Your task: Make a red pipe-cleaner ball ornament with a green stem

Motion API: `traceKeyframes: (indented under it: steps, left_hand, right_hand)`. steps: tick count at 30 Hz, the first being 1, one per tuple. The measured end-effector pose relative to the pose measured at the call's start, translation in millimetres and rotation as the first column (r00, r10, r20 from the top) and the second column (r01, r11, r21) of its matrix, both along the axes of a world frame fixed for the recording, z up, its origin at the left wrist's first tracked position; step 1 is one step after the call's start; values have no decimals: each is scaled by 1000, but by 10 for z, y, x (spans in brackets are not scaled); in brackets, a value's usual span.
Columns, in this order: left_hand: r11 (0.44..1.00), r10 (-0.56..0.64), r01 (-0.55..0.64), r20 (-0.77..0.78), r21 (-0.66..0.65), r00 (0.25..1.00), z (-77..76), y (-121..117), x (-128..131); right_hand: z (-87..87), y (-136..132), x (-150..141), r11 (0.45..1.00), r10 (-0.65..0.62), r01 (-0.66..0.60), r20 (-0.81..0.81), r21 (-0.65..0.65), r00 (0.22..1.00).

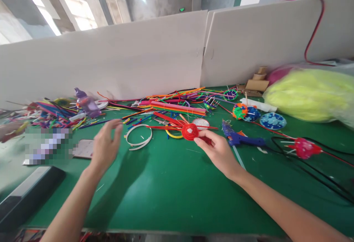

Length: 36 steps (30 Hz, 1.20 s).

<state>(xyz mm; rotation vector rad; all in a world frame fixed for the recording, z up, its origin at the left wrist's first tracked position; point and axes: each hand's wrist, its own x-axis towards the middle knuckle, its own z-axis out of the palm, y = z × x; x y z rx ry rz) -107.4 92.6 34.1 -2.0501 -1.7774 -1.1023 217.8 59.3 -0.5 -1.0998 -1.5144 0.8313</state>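
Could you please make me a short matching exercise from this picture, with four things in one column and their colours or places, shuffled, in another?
Things
1. Coiled disc
2. Glue gun
3. Bottle
4. Large plastic bag

Colours or places
A. Purple, on the left side
B. Yellow-green, at the right edge
C. Red, in the right grip
D. Blue, lying on the table

Pairs: 1-C, 2-D, 3-A, 4-B

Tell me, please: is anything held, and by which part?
The right hand pinches the red round piece by its edge, on the picture's right side; the left hand holds nothing visible.
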Motion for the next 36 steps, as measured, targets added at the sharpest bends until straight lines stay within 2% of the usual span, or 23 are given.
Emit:
traceKeyframes:
  steps: [2,5,7,9,12,15,18,21,24,31,33,36]
  left_hand:
    - [966,-238,242,55,-92,970,11,-52,516]
    - [854,-485,506,163,-122,859,-80,-100,1182]
    - [801,-557,593,258,-85,790,-188,-88,1469]
    - [792,-546,610,408,-35,732,-303,-53,1615]
    - [772,-441,634,682,-45,584,-445,-12,1645]
    - [750,-306,660,864,-40,400,-506,-12,1598]
    - [709,-255,705,933,3,253,-501,-25,1584]
    - [635,-207,772,964,5,164,-491,-28,1601]
    - [610,-169,792,976,-5,136,-494,-29,1611]
    - [642,-139,767,984,4,111,-480,-44,1616]
    - [659,-139,752,985,12,106,-471,-43,1622]
    - [677,-155,736,982,26,108,-464,-34,1626]
  right_hand:
    - [-17,11,6,1000,-11,11,4,-3,1000]
    - [-36,44,25,999,-40,40,-1,8,999]
    - [-40,71,40,998,-58,58,-4,19,998]
    - [-38,98,50,997,-72,72,3,26,997]
    - [-39,127,45,997,-74,74,23,27,997]
    - [-54,140,21,1000,-28,28,48,7,998]
    - [-70,141,-1,999,24,-23,58,-23,998]
    - [-72,141,-3,998,51,-50,49,-30,998]
    - [-61,148,5,998,64,-63,46,-28,997]
    - [-81,182,-2,997,81,-80,68,-16,994]
    - [-106,188,-8,997,70,-72,84,19,994]
    - [-149,190,-9,990,-6,-11,123,140,992]
